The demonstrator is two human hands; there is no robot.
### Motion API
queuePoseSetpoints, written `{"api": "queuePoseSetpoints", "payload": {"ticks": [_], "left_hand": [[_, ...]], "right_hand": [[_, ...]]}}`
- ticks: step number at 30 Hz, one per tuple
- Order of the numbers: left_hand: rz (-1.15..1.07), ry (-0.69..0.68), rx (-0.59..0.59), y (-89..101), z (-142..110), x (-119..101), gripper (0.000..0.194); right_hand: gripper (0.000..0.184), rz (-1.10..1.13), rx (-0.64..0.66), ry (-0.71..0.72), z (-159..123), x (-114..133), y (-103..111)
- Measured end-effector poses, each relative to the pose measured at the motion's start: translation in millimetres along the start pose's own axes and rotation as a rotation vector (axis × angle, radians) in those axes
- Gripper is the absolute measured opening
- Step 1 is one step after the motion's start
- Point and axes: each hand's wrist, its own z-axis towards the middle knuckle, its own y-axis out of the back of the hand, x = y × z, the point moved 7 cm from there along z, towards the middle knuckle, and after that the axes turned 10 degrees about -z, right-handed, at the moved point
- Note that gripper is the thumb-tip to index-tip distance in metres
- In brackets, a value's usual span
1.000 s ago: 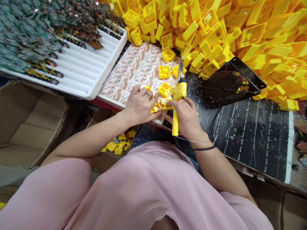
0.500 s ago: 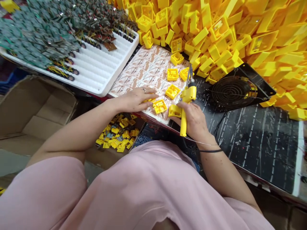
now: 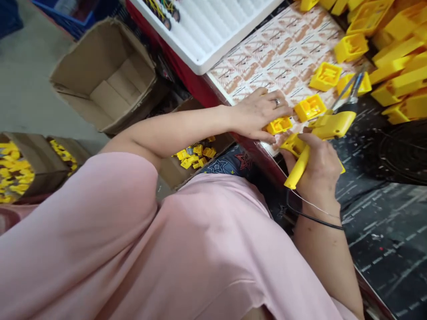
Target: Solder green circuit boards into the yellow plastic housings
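Observation:
My left hand (image 3: 258, 113) lies low over the patterned board with its fingers stretched out and spread. Between its thumb and forefinger sits a small yellow plastic housing (image 3: 279, 126), seemingly touched by the fingers. My right hand (image 3: 320, 164) is wrapped round the handle of a yellow soldering gun (image 3: 333, 124), its metal tip pointing up and away. A thin wire trails from the handle's lower end. Another yellow housing (image 3: 293, 144) sits by my right thumb, partly hidden by the gun. A further open housing (image 3: 310, 107) lies just beyond my left fingertips.
A white ribbed foam tray (image 3: 207, 58) stands left of the patterned board (image 3: 260, 58). Loose yellow housings (image 3: 400, 66) heap up at the back right, near a black fan (image 3: 400, 151). Below the table edge are a cardboard box (image 3: 110, 84) and a carton with yellow parts (image 3: 196, 155).
The view has swung down and left, showing more floor and boxes. My left hand has shifted right, over the nearest housing. My right hand still grips the soldering gun.

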Motion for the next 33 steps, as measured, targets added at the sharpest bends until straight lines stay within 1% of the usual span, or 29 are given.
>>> {"api": "queuePoseSetpoints", "payload": {"ticks": [2,4,6,8,9,12,14,16,20,22,25,29,31,33], "left_hand": [[0.005,0.001,-0.042,0.3,-2.3,-1.6,0.073],[-0.014,-0.008,-0.086,1.1,-4.5,-3.8,0.07],[-0.033,-0.022,-0.106,1.8,-6.1,-5.9,0.068],[-0.018,-0.047,-0.091,2.1,-7.3,-9.0,0.069],[-0.007,-0.052,-0.08,2.8,-8.1,-10.4,0.069],[-0.005,-0.001,-0.033,5.1,-10.8,-11.7,0.068],[-0.018,0.041,-0.005,5.9,-12.6,-12.3,0.067],[-0.002,0.037,0.009,6.0,-13.5,-14.6,0.069],[0.047,0.013,0.001,5.9,-13.4,-16.8,0.072],[0.056,0.02,0.019,4.4,-13.2,-16.2,0.072],[0.025,0.022,0.018,3.1,-12.4,-14.2,0.07],[-0.053,0.001,-0.05,1.8,-10.1,-8.7,0.07],[-0.019,-0.031,-0.044,-1.7,-9.3,-8.5,0.073],[0.014,-0.026,-0.022,-5.5,-9.0,-7.2,0.072]], "right_hand": [[0.047,-0.006,-0.021,0.015,-0.9,0.3,-0.9],[0.045,-0.009,-0.039,0.016,0.9,1.0,-0.1],[0.043,0.016,-0.061,-0.002,3.9,1.5,2.2],[0.04,0.043,-0.065,-0.009,6.8,3.3,3.8],[0.038,0.043,-0.046,-0.002,8.1,5.0,3.4],[0.034,-0.031,-0.013,0.006,9.9,8.3,3.8],[0.037,-0.066,-0.057,-0.019,9.8,7.9,8.9],[0.037,-0.049,-0.125,-0.047,9.4,7.3,15.8],[0.03,-0.005,-0.19,-0.093,10.9,4.9,24.9],[0.026,0.02,-0.216,-0.14,11.8,0.3,27.6],[0.024,0.092,-0.274,-0.208,11.5,-7.4,28.7],[0.021,0.103,-0.339,-0.277,9.6,-11.1,23.9],[0.024,0.08,-0.351,-0.327,7.4,-11.9,21.9],[0.031,0.067,-0.325,-0.336,5.8,-10.8,20.6]]}}
